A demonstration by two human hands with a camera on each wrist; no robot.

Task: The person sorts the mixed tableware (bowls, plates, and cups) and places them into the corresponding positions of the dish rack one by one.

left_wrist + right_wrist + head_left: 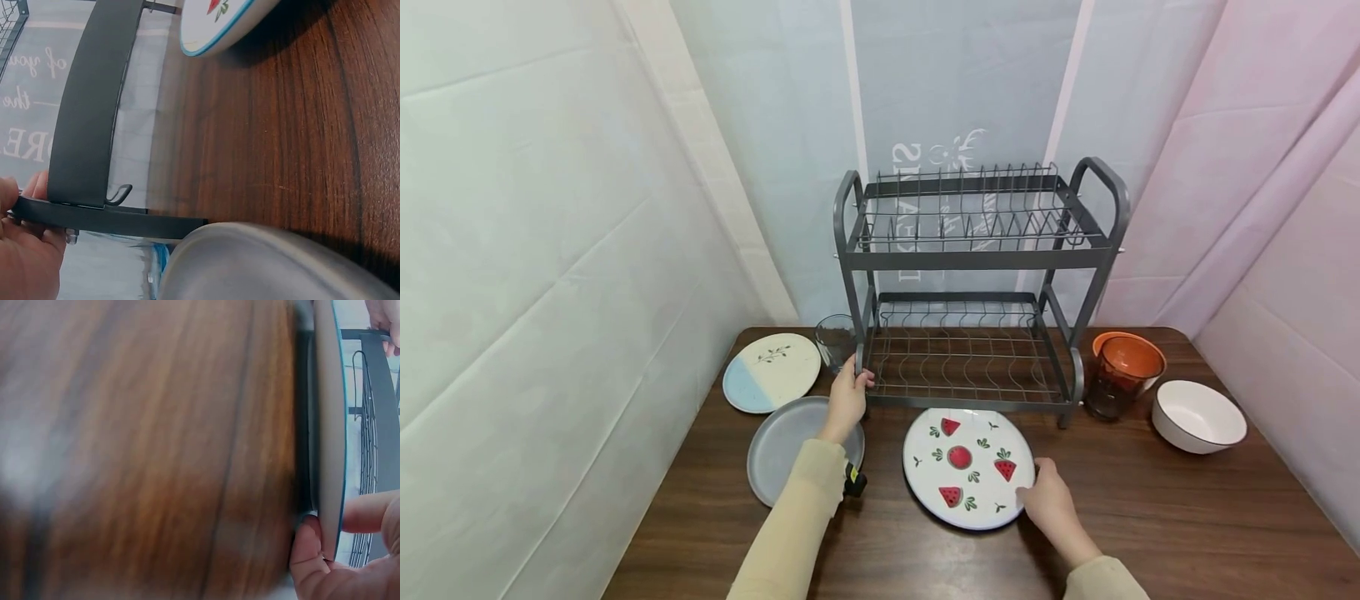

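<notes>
A two-tier dark grey dish rack [977, 259] stands at the back of the table. My left hand [847, 400] grips its front left post low down, and the left wrist view shows the fingers [39, 184] wrapped around the dark bar. In front of the rack is a round white plate [970, 468] with a watermelon pattern and a blue rim. My right hand [1051, 502] pinches its right edge, thumb on top and fingers [306, 550] underneath. In the right wrist view, the plate [331, 425] appears edge-on above the wooden surface.
Left of the rack lie a grey plate [775, 454], partly behind my left forearm, and a cream-and-blue plate [775, 371]. A clear glass [833, 340] stands by the rack's left side. To the right are a brown glass [1108, 387], an orange bowl [1138, 354] and a white bowl [1198, 417].
</notes>
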